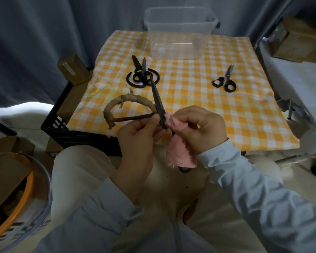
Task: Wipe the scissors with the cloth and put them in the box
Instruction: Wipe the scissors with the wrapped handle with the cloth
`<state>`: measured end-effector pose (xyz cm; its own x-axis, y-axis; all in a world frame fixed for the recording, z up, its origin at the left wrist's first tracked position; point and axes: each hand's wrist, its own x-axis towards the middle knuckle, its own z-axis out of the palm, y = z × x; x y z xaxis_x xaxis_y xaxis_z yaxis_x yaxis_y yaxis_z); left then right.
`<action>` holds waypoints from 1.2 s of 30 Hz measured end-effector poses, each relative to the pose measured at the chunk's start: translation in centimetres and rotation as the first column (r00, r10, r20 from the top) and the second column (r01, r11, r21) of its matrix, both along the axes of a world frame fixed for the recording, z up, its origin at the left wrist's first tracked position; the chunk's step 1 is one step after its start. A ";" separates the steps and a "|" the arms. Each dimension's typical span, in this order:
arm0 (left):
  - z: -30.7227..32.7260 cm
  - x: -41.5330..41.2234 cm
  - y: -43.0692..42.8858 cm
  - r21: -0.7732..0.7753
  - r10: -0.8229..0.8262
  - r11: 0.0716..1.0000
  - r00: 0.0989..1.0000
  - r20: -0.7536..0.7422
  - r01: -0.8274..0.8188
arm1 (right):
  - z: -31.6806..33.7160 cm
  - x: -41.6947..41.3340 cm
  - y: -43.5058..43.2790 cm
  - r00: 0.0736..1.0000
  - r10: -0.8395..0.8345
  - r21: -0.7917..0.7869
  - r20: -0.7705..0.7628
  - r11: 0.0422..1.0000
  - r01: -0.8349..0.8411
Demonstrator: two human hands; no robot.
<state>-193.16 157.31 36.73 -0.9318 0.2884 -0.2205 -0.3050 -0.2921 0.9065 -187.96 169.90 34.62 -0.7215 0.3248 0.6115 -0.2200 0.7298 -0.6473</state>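
Left hand (pixel 137 133) pinches dark scissors (pixel 158 99), wrapped loop handle | right hand (pixel 199 127) grips fuzzy pink cloth (pixel 179 154) at blade | clear plastic box (pixel 153 42), table (pixel 226 117) far edge

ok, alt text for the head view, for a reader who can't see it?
A person's left hand holds large scissors with blades apart while the right hand pinches a pink cloth against one blade. Beyond, on a yellow checked tablecloth, lie a heap of black scissors, one small pair and a clear box, seemingly empty.
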 end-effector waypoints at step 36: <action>-0.5 -0.5 -0.4 -0.009 0.012 1.000 0.999 -0.040 -0.013 | 1.0 -1.3 -1.9 0.994 0.045 -0.355 0.104 0.935 -0.005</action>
